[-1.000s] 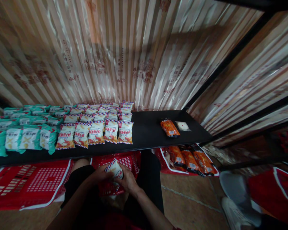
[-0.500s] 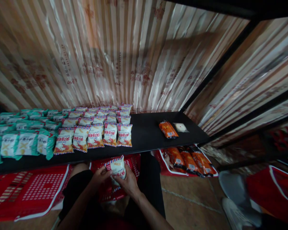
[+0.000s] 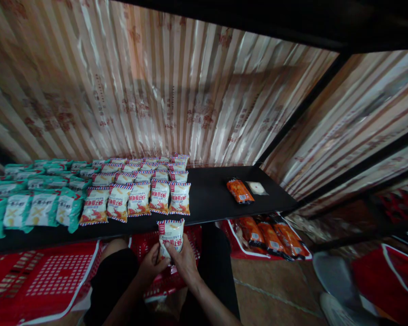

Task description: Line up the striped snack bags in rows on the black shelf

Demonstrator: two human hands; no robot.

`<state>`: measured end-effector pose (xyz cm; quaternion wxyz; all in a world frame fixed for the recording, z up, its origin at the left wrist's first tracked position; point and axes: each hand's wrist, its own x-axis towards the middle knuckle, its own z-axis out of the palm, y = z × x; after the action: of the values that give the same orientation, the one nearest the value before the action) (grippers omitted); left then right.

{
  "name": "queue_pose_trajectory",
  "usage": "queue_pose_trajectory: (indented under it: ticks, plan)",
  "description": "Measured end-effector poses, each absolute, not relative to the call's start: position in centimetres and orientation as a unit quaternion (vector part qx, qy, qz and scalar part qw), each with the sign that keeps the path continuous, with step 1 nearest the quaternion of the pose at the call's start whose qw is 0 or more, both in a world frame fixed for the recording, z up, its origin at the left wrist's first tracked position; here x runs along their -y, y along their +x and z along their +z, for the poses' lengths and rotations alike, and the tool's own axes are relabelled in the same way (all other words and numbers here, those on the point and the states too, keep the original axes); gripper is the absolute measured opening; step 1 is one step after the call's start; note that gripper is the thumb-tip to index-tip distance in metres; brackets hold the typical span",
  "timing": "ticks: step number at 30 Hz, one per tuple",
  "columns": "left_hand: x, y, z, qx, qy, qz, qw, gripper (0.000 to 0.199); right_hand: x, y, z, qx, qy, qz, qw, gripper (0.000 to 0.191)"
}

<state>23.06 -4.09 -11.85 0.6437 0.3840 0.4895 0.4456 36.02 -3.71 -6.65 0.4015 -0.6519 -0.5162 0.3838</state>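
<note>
Between my two hands is a white snack bag (image 3: pixel 171 232) with a striped top edge and red lettering, held upright just below the shelf's front edge. My right hand (image 3: pixel 184 258) grips its right side, the thumb across the front. At the lower left of the bag, my left hand (image 3: pixel 153 262) has its fingers closed on it. Rows of matching white snack bags (image 3: pixel 138 199) stand on the black shelf (image 3: pixel 211 194) beyond my hands. To their left are several rows of teal snack bags (image 3: pixel 42 207).
An orange packet (image 3: pixel 239 190) and a small white packet (image 3: pixel 257 188) lie on the shelf's right part. Below it, a red basket (image 3: pixel 238 251) holds several orange packets. Another red basket (image 3: pixel 61 276) is at lower left. A black frame post (image 3: pixel 302 108) slants at right.
The white snack bag has turned more upright and shifted slightly right in my hands. My left hand has slid down to its lower left. The view has tilted up a little.
</note>
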Motion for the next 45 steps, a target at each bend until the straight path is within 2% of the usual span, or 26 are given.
queue_pose_trajectory:
  ticks: [3,8,14,19,25,30,39,45]
  plan:
    - [4.6,23.2,-13.0,-0.493,0.361,0.458,0.646,0.074,3.8,35.6,-6.6,0.511,-0.651,0.396,0.398,0.038]
    - [4.8,22.6,-14.0,-0.469,0.351,0.486,0.648,0.068,3.9,35.0,-6.3,0.506,-0.605,0.447,0.423,0.043]
    - [4.7,21.6,-12.9,-0.444,0.360,0.489,0.659,0.063,4.1,34.7,-6.8,0.470,-0.517,0.555,0.452,0.049]
    - [4.4,21.1,-12.0,-0.456,0.348,0.473,0.669,0.060,4.2,35.0,-7.6,0.476,-0.512,0.567,0.437,0.054]
    - [3.9,21.0,-11.5,-0.482,0.357,0.470,0.648,0.056,4.0,34.6,-6.6,0.481,-0.523,0.549,0.440,0.041]
    - [3.2,20.7,-11.5,-0.536,0.445,0.458,0.553,0.045,3.1,34.0,-6.3,0.495,-0.549,0.506,0.445,0.045]
    - [2.3,20.8,-10.8,-0.622,0.596,0.432,0.269,0.033,-0.3,34.5,-6.2,0.505,-0.579,0.441,0.464,0.040]
    - [2.0,21.5,-11.3,-0.578,0.672,0.416,0.202,0.036,-3.0,34.6,-7.0,0.523,-0.603,0.375,0.471,0.043]
